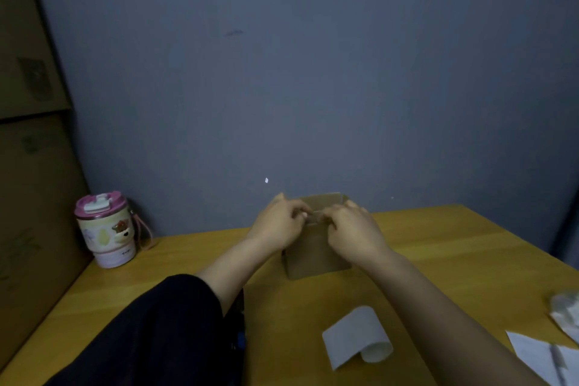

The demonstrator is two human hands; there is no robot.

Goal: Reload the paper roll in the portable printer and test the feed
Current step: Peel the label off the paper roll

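A small brown cardboard box stands on the wooden table near the wall. My left hand and my right hand both grip the box's top edge, fingers pinched on its flaps. What is inside the box is hidden. A curled strip of white paper lies on the table in front, below my right forearm. No printer is visible.
A pink-lidded cartoon tumbler stands at the table's back left corner. Cardboard sheets lean at the left. White papers and a crumpled plastic wrapper lie at the right edge. A grey wall rises behind.
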